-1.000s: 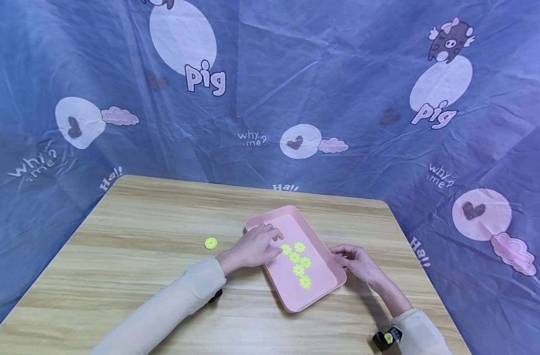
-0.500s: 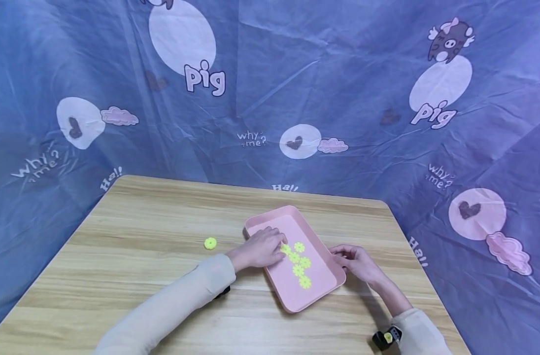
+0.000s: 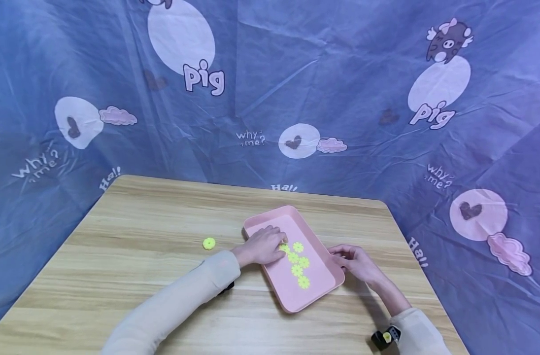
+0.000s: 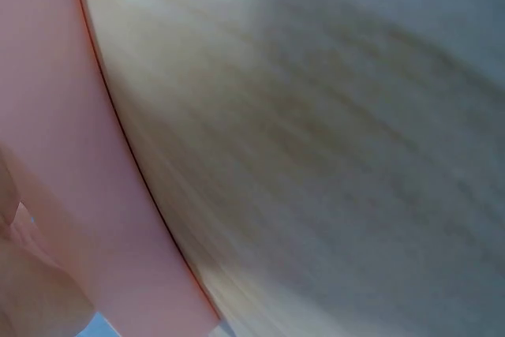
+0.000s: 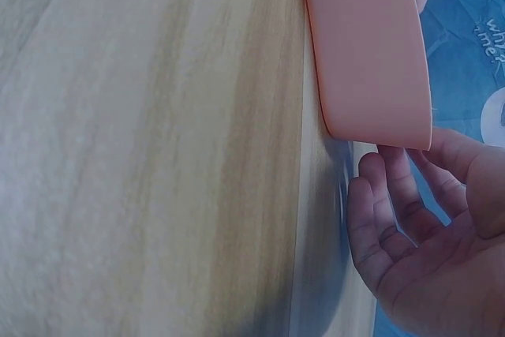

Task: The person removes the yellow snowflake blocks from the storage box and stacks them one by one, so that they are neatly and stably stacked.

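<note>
A shallow pink tray [image 3: 287, 296] lies slanted on the wooden table, with several flat yellow-green flower-shaped pieces [image 3: 303, 282] inside. My left hand [image 3: 265, 245] reaches over the tray's left wall. Its thumb and index finger pinch the flower-shaped piece [image 3: 285, 248] at the upper left of the group, partly covering it. At the tray's right side, my right hand [image 3: 360, 264] holds the wall near the corner between thumb and fingers. The right wrist view shows its fingertips [image 5: 387, 151] at the tray's end [image 5: 371, 61]. The left wrist view mostly shows the tray's outer wall [image 4: 87, 147].
A single yellow-green flower-shaped piece [image 3: 209, 243] lies on the table [image 3: 154, 222] to the left of the tray. Blue printed cloth [image 3: 261, 88] hangs behind and beside the table.
My left hand has moved slightly right and down into the tray, its fingers closing on the upper-left flower-shaped piece. The right hand and the tray have stayed in place.
</note>
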`<move>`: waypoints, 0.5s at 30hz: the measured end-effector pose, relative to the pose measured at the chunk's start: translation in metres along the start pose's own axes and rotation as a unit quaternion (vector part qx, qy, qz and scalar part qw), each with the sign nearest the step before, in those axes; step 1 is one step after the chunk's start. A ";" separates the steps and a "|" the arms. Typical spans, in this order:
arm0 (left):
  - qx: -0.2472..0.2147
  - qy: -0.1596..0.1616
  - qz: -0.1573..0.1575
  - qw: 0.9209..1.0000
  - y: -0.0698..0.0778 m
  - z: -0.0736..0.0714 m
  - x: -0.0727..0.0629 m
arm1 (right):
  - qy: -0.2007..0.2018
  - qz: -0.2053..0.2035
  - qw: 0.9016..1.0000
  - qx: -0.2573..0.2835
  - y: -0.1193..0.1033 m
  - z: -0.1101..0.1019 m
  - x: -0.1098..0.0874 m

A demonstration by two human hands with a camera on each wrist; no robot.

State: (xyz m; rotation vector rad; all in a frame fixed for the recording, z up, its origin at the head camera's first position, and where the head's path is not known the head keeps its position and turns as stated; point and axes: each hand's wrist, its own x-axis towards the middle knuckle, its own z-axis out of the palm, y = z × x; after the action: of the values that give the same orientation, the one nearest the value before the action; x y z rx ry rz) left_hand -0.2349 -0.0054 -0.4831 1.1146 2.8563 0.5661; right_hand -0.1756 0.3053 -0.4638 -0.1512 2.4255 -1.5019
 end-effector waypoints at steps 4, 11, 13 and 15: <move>-0.003 -0.001 0.001 1.000 -0.002 0.000 0.002 | 0.000 0.001 1.000 0.000 0.000 0.000 0.000; -0.004 -0.006 0.005 1.000 -0.003 0.002 0.007 | 0.007 0.008 1.000 0.000 0.000 0.000 0.000; -0.005 -0.009 0.002 1.000 -0.003 0.001 0.006 | 0.007 0.008 1.000 0.000 0.001 0.001 0.000; -0.005 -0.012 0.000 1.000 -0.002 0.000 0.006 | 0.006 0.005 1.000 0.001 0.001 0.001 0.000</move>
State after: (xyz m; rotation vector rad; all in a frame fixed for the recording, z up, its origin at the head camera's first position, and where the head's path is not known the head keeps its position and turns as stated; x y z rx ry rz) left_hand -0.2405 -0.0033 -0.4830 1.1108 2.8305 0.5630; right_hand -0.1752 0.3047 -0.4650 -0.1294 2.4306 -1.5035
